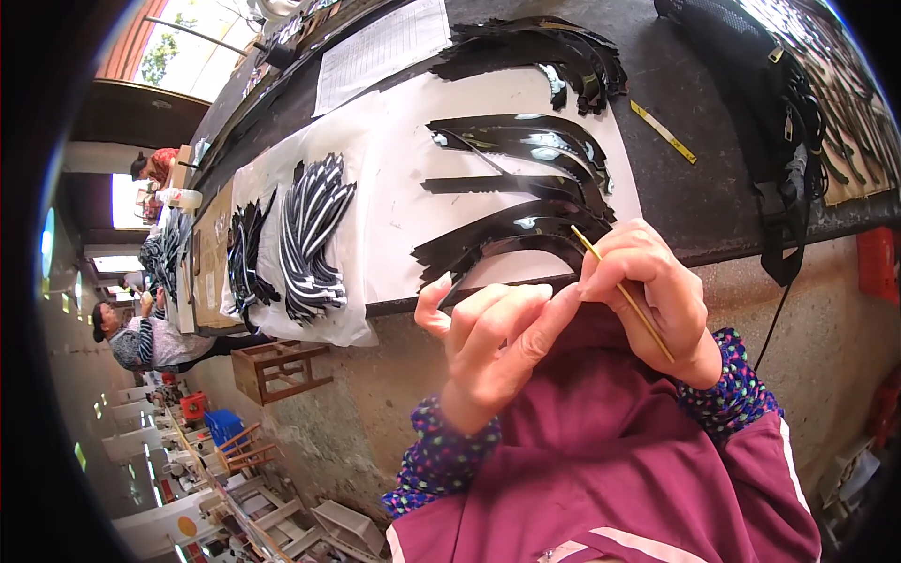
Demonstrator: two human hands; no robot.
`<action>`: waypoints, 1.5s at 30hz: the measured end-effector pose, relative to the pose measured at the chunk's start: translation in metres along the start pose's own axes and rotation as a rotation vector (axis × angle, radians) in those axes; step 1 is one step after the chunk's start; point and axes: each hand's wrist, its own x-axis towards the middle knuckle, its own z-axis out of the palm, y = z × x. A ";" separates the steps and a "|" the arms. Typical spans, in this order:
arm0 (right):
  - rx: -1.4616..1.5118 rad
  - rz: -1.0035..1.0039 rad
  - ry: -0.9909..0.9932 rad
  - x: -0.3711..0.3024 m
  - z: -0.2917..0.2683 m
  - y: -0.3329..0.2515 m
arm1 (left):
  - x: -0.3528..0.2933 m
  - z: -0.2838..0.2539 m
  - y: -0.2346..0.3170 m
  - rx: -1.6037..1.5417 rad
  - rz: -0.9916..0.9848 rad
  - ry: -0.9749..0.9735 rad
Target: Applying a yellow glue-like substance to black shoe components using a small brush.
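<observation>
My right hand (648,298) is closed around a thin yellow stick (648,324) that slants down across the fingers. My left hand (502,342) is closed too, with thumb and forefinger pinched against the right fingertips; whatever lies in that pinch is too small to make out. Both hands are in front of the table edge, over my lap. Just beyond them, curved glossy black strips (516,225) lie in groups on a white sheet (394,188). Past those is a thicker pile of black strips (535,58).
Black-and-white striped strips (314,239) lie bundled on plastic at the left, beside a darker bundle (249,253). A yellow-and-white flat tool (664,133) rests right of the sheet. A black bag (741,84) with straps hangs over the table edge. A wooden stool (279,369) and other people are leftward.
</observation>
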 end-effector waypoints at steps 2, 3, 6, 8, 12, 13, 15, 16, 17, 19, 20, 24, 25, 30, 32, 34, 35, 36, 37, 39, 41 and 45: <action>0.046 0.044 0.019 -0.004 0.001 0.001 | -0.002 0.001 -0.002 0.010 0.021 0.009; 0.092 0.086 0.039 -0.005 0.000 0.001 | -0.003 0.002 -0.003 0.021 0.043 0.019; 0.054 0.096 0.023 -0.007 -0.012 -0.001 | 0.000 0.002 -0.001 0.062 0.049 0.036; 0.053 0.153 0.052 -0.009 -0.019 -0.003 | -0.001 0.003 0.000 0.060 0.047 0.040; 0.089 0.167 0.111 -0.014 -0.029 -0.007 | -0.004 0.004 0.000 0.040 0.031 0.042; 0.051 0.154 0.083 -0.013 -0.031 -0.009 | -0.004 0.004 0.001 0.039 0.030 0.041; 0.012 0.141 0.058 -0.015 -0.033 -0.009 | -0.003 0.003 0.001 0.021 0.029 0.026; 0.026 0.145 0.083 -0.017 -0.035 -0.008 | -0.002 0.003 0.001 0.020 0.030 0.025; 0.039 0.149 0.108 -0.019 -0.037 -0.007 | -0.002 0.004 0.001 -0.006 0.019 0.024; 0.064 0.193 0.150 -0.022 -0.047 -0.007 | -0.002 0.004 0.002 -0.033 0.008 0.022; 0.061 0.209 0.182 -0.025 -0.052 -0.006 | -0.003 0.005 0.002 -0.067 -0.016 0.014; -0.028 0.272 0.233 -0.039 -0.076 -0.001 | -0.004 0.006 0.004 -0.144 -0.063 -0.001; -0.073 0.308 0.256 -0.043 -0.083 0.000 | -0.005 0.007 0.005 -0.143 -0.065 -0.001; -0.248 0.376 0.274 -0.060 -0.118 -0.003 | -0.003 0.010 0.005 -0.196 -0.054 0.006; -0.349 0.368 0.193 -0.066 -0.136 -0.008 | -0.004 0.013 0.005 -0.214 -0.070 0.013; -0.487 0.340 0.095 -0.068 -0.147 -0.010 | -0.006 0.013 0.004 -0.228 -0.087 0.021; -0.487 0.340 0.093 -0.069 -0.154 -0.010 | -0.006 0.014 0.004 -0.259 -0.106 0.022; -0.556 0.263 0.012 -0.071 -0.162 -0.010 | -0.007 0.014 0.004 -0.290 -0.124 0.023; -0.623 0.186 -0.071 -0.073 -0.170 -0.009 | -0.007 0.014 0.004 -0.290 -0.127 0.023; -0.652 0.177 -0.084 -0.071 -0.174 -0.013 | -0.005 0.015 0.005 -0.390 -0.166 0.019; -0.665 0.136 0.058 -0.064 -0.161 -0.013 | -0.007 0.020 0.006 -0.441 -0.207 0.030; -0.532 0.335 0.146 -0.067 -0.149 -0.006 | -0.006 0.022 0.006 -0.525 -0.274 0.061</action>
